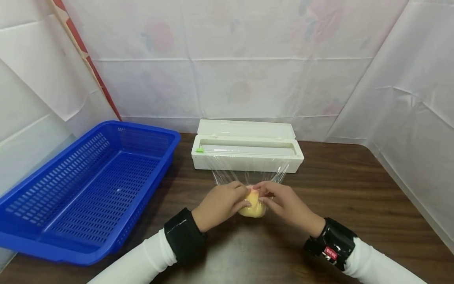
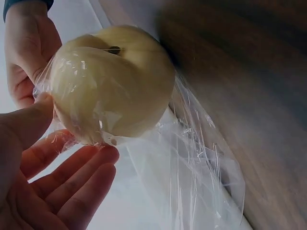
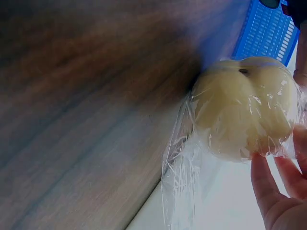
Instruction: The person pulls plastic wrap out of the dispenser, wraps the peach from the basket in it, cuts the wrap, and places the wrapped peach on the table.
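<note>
A yellow peach [image 1: 253, 206] with a pink tip is held low over the table, cling film [image 2: 206, 163] drawn over it. My left hand [image 1: 222, 204] grips its left side, the thumb pressing the film at the fruit's edge. From the other side my right hand [image 1: 288, 202] holds the film and peach with curled fingers. In the right wrist view, fingertips touch the peach [image 3: 240, 112] near bunched film. The film stretches back to a white dispenser box [image 1: 244, 162], whose lid stands raised and whose roll lies inside. A green slider [image 1: 200, 150] sits at the box's left end.
A large blue plastic basket [image 1: 142, 213] with slotted walls stands on the left of the dark wooden table [image 1: 354, 189]. White sheeting [image 1: 248, 79] hangs behind the box and along both sides.
</note>
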Demonstrator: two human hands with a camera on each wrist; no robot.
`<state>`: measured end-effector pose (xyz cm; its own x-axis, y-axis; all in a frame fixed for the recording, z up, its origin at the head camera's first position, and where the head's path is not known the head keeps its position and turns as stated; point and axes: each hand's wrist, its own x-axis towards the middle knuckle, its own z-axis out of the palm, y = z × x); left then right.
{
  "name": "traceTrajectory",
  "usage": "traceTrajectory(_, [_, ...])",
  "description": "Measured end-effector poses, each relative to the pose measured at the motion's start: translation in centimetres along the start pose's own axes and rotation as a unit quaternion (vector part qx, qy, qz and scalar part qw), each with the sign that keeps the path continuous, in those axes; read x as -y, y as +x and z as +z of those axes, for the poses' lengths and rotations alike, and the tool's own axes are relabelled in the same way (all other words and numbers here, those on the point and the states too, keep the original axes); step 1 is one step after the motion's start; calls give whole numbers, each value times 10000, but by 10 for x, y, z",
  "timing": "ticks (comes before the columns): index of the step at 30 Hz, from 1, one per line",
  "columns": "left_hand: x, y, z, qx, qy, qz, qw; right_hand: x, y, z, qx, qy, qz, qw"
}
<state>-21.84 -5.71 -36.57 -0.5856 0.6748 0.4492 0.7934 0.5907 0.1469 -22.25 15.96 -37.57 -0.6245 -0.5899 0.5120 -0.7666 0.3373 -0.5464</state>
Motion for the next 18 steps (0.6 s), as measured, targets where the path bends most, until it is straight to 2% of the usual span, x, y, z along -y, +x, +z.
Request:
traceTrajectory(3, [4, 6, 2, 12, -113, -101, 9999, -3, 4, 0, -60, -30, 297, 9995])
traceTrajectory(5, [7, 8, 5, 52, -91, -174, 9998, -5, 6, 1, -160, -147, 347, 9992])
traceTrajectory(8, [11, 12, 8, 109, -65, -274, 9995, -6, 6, 3, -358, -517, 164, 9979])
traceTrajectory(10, [13, 14, 10, 145, -34, -341, 9993, -5, 5, 3, -434, -903, -130, 9949])
traceTrajectory(12, [16, 17, 12, 194, -68, -418, 9989, -3, 4, 3, -346, -1325, -468, 9895])
traceTrajectory(15, [22, 21, 15, 235, -139, -529, 9982, -1, 3, 5, 37, -1779, -844, 9804])
traceTrajectory(18, [29, 26, 18, 232, -291, -694, 9969, -1, 6, 8, 403, -1956, -872, 9760])
